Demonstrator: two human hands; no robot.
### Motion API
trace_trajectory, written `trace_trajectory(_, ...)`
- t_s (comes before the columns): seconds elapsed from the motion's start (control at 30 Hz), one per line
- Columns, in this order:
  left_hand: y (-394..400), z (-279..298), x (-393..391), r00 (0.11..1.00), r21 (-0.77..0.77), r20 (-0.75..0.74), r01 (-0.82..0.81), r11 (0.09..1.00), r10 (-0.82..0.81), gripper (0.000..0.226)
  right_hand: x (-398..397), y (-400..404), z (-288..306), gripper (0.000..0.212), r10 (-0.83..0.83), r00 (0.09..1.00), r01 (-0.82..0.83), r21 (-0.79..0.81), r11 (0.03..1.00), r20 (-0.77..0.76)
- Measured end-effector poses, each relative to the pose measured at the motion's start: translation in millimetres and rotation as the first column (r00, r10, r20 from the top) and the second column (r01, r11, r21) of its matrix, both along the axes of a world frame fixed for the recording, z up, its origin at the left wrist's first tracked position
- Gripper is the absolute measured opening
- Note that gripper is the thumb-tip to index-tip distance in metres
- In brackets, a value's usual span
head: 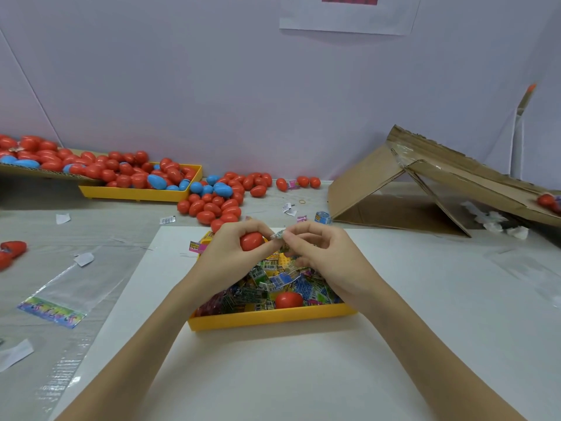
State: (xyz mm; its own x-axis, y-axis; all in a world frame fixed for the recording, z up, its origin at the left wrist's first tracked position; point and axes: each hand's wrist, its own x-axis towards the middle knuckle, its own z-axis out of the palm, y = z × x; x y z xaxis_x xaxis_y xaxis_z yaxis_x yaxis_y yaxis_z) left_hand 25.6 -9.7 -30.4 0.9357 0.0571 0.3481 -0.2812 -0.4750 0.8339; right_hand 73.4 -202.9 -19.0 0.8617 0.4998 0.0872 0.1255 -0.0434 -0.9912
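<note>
my left hand (233,253) grips a red egg (251,240), right hand (329,258) pinches a printed packet (277,235) over the yellow tray (273,318) on white paper (273,375); lilac wall (212,86) at twelve; print unreadable.

Left hand (233,256) round a red egg (251,240); right hand (318,253) pinching a small packet (278,235); both above the yellow tray (273,317)

Both my bare forearms stretch in from the lower corners, angled toward centre. My left hand (232,253) has fingers and thumb curled round a red egg (251,240). My right hand (329,258), just beside it, pinches a small packet (278,235) between thumb and forefinger, its other fingers bent, fingertips of both hands almost meeting.
</note>
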Motion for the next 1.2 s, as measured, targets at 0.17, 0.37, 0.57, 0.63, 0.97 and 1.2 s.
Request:
trace_trajectory(0.17,-0.8,-1.6,0.3,0.953,-0.268,-0.242,0.116,0.956,-0.183,0.031,0.0,-0.7,-0.1,0.018,-0.126,0.991,0.126,0.003,0.992,0.053)
trace_trajectory(0.37,-4.0,3.4,-1.7,0.915,-0.677,-0.099,0.226,0.700,-0.391,0.033,9.1,-14.9,6.1,0.016,-0.229,0.972,0.223,0.100,0.970,0.051)
trace_trajectory(0.57,-7.5,6.5,-2.5,0.966,-0.651,-0.091,0.127,0.748,-0.244,0.036,5.4,-9.3,4.2,0.011,-0.180,0.958,0.165,0.084,0.983,0.223)
trace_trajectory(0.63,-10.1,6.0,-3.0,0.979,-0.649,-0.096,0.075,0.757,-0.179,0.035,1.3,-5.2,2.7,0.011,-0.137,0.955,0.115,0.099,0.988,0.262)
trace_trajectory(0.97,-4.7,11.6,-3.3,0.956,-0.723,-0.099,0.120,0.681,-0.274,0.029,-3.2,2.3,-2.9,0.014,-0.230,0.801,0.237,0.061,0.970,0.552)
trace_trajectory(1.2,-16.4,8.7,-6.3,0.988,-0.553,-0.112,0.025,0.832,-0.104,0.031,-5.3,0.2,-1.7,0.012,-0.187,0.897,0.166,0.089,0.982,0.401)
